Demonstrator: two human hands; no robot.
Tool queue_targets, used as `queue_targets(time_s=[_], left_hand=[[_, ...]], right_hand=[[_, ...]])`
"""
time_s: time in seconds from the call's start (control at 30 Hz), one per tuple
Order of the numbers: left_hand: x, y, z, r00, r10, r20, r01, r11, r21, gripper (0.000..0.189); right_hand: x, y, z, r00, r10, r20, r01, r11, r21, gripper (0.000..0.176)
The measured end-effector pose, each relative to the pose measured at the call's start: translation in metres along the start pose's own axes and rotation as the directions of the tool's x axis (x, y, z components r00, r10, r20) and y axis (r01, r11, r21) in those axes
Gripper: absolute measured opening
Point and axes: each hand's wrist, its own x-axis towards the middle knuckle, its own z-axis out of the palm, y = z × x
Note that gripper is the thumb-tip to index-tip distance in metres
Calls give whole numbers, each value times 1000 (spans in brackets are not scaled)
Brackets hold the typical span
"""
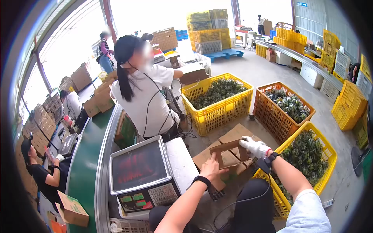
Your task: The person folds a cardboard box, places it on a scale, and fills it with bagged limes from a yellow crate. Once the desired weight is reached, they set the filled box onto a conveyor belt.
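A small open cardboard box [223, 147] is held in front of me between both hands. My left hand [210, 169], bare and with a black band at the wrist, grips its near left edge. My right hand [254, 147], in a white glove, closes on its right side. Beneath the box lie brown cardboard pieces [240, 133]. Left of my hands stands a weighing scale [142, 163] with a metal-rimmed tray and a keypad. On my right is a yellow crate [331, 149] full of dark green leafy bundles [305, 155].
A second yellow crate [217, 118] and an orange-brown crate [272, 116] hold more leafy bundles. A co-worker in a white shirt [145, 97] stands ahead. Left runs a green conveyor belt [87, 171] carrying a cardboard box [74, 209]. A cable [233, 202] crosses my lap.
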Motion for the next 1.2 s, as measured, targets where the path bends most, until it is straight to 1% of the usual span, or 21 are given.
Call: queue_targets(time_s=[0.03, 0.1, 0.13, 0.17, 0.2, 0.23, 0.3, 0.37, 0.4, 0.57, 0.67, 0.73, 0.83, 0.87, 0.9, 0.97, 1.03, 1.1, 1.13, 1.17, 1.2], left_hand=[[8, -6, -9, 996, 24, 90, -18, 997, -75, 94], [17, -17, -20, 997, 67, -32, -72, 982, -175, 83], [26, -26, -22, 993, 119, 19, -114, 976, -188, 78], [34, -31, -22, 983, 169, 76, -151, 967, -205, 74], [34, -26, -26, 979, 181, 94, -161, 969, -190, 68], [36, -18, -26, 978, 179, 103, -157, 969, -191, 68], [37, -4, -20, 971, 205, 123, -193, 976, -100, 67], [40, -3, -18, 982, 183, 39, -181, 983, -43, 62], [41, -2, -18, 979, 203, 3, -203, 979, 15, 59], [45, 4, -3, 984, 149, -97, -149, 989, 9, 50], [49, 4, 16, 971, 126, -202, -137, 990, -42, 62], [43, 13, 15, 957, 12, -291, -10, 1000, 7, 68], [26, 35, -16, 960, -50, -275, 86, 989, 120, 73], [28, 36, -18, 972, -47, -231, 80, 988, 135, 91], [29, 37, -18, 975, -36, -218, 66, 989, 135, 91], [36, 48, -41, 878, 301, -373, -160, 917, 365, 110], [57, 23, -23, 908, 354, -225, -266, 900, 345, 125], [74, 10, -8, 933, 294, 208, -330, 929, 166, 130], [74, 13, -6, 902, 225, 369, -300, 940, 162, 135], [71, 18, -1, 924, 210, 320, -263, 956, 132, 136], [71, 18, 1, 929, 226, 294, -265, 959, 99, 135]], right_hand=[[-8, 1, -5, 995, -69, 68, 47, 955, 292, 68], [36, 47, -18, 983, -106, 151, 17, 867, 498, 60], [34, 52, -24, 972, -213, 104, 192, 965, 176, 60], [25, 52, -29, 943, -319, 97, 332, 928, -170, 60], [-37, -21, -14, 996, 65, -67, -63, 997, 34, 70], [-29, -15, -13, 996, 72, -61, -70, 997, 38, 70], [-6, 11, -4, 974, -147, -170, 83, 939, -333, 79], [29, 51, 6, 887, -379, -263, 271, 890, -367, 79], [10, 34, 7, 918, -316, -241, 239, 923, -302, 73], [19, 69, 1, 760, -641, -110, 504, 687, -523, 53], [14, 67, -16, 758, -625, 186, 541, 443, -715, 53], [0, 57, -21, 804, -554, 213, 483, 401, -779, 55], [-13, 39, -25, 867, -437, 241, 405, 335, -851, 67], [-18, 35, -25, 882, -398, 252, 387, 304, -871, 68], [-21, 34, -24, 896, -354, 269, 373, 272, -887, 69], [-19, 37, -21, 910, -338, 242, 354, 326, -877, 68], [-19, 45, -26, 896, -352, 272, 407, 399, -822, 67], [-23, 56, -42, 921, -294, 256, 375, 483, -791, 61], [-26, 73, -52, 883, -438, 169, 409, 542, -734, 58], [-36, 82, -63, 828, -557, 64, 448, 588, -674, 56], [-53, 96, -81, 849, -525, -61, 400, 713, -575, 50]])
